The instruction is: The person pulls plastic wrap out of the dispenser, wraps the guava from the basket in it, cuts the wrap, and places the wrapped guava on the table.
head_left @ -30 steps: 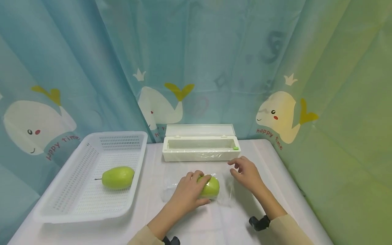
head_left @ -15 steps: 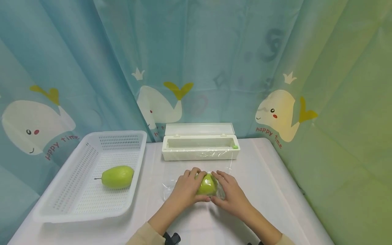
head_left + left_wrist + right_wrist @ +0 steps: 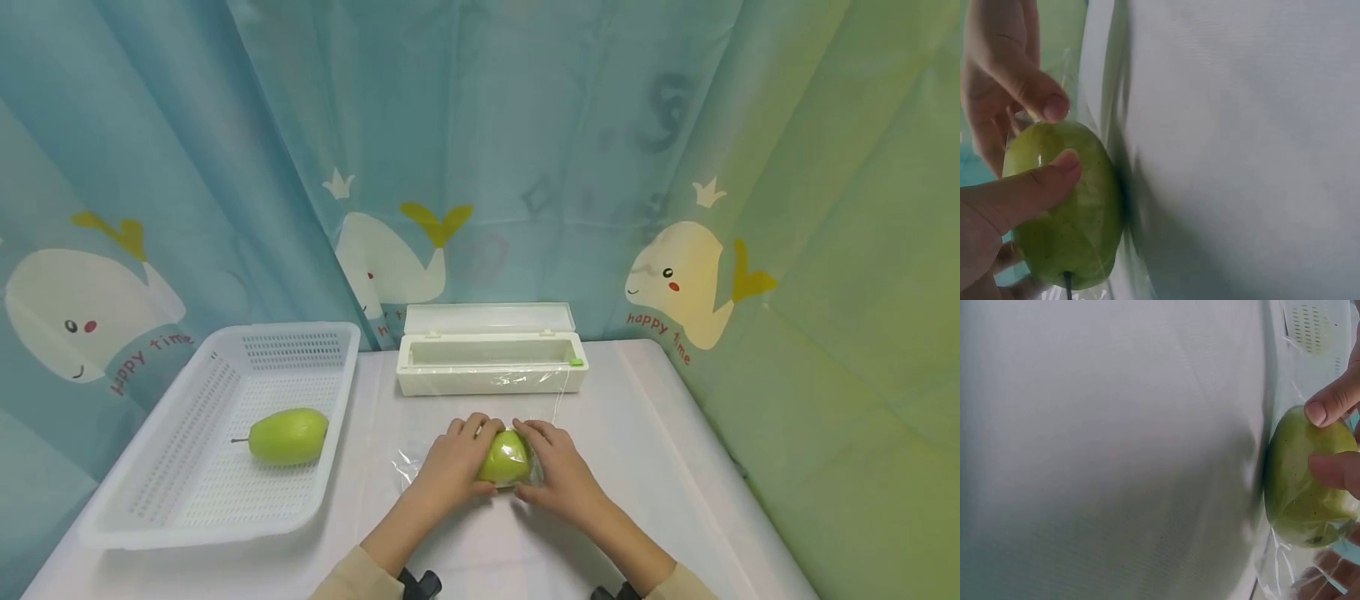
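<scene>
A green pear (image 3: 506, 458) lies on its side on the table, with clear plastic wrap (image 3: 1277, 569) around and beneath it. My left hand (image 3: 450, 460) grips its left part; in the left wrist view that thumb presses the film-covered pear (image 3: 1082, 231) near the stem end. From the other side my right hand (image 3: 564, 473) holds the rounded end through the film, its thumb on the pear (image 3: 1294, 481) in the right wrist view. Loose film (image 3: 405, 468) spreads left of the left hand. The far side of the pear is hidden.
Behind the hands stands a white wrap dispenser (image 3: 491, 382) with its lid raised and a green slider (image 3: 576, 362) at right; film hangs over its front. A white basket (image 3: 341, 433) at left holds another green pear (image 3: 288, 436). A curtain (image 3: 525, 167) closes the back.
My right hand has come down from near the dispenser's right corner onto the pear's right end. The pear has shifted slightly left, while my left hand keeps its grip.
</scene>
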A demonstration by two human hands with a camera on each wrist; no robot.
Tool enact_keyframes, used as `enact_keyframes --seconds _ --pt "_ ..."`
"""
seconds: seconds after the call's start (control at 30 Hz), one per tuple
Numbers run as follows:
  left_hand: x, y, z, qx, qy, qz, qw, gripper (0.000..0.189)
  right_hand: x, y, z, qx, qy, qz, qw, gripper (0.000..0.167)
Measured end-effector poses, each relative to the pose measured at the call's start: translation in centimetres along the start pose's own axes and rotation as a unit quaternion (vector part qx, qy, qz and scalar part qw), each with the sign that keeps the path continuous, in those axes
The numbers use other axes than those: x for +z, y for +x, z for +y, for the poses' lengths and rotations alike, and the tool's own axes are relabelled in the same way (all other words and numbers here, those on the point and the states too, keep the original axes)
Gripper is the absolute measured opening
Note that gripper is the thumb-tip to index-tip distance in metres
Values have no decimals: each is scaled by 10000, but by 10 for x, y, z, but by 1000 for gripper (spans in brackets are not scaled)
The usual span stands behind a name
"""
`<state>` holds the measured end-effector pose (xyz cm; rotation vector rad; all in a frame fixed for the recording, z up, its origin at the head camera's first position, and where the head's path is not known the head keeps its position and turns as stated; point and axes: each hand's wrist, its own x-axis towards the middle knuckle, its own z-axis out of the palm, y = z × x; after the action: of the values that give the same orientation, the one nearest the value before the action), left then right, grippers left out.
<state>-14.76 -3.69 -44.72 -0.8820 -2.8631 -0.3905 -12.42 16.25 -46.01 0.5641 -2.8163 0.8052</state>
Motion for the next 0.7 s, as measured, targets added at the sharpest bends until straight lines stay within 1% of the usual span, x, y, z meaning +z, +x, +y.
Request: enact_keyframes --seconds 0.1,0.3,0.53,0.7 --pt "-1 0 0 -3 -4 -67 10000 87 1 1 0 -51 -249 -105 9996 94" --pt "-1 1 0 -46 33 -133 9999 89 0 3 2 -51 -611 -167 9980 93" --pt "-2 0 -1 -242 -110 -283 9992 95 1 8 6 -110 -831 -275 9961 93" --pt "-1 2 -7 -242 -285 -319 9988 96 0 14 10 -139 -859 -428 9953 93"
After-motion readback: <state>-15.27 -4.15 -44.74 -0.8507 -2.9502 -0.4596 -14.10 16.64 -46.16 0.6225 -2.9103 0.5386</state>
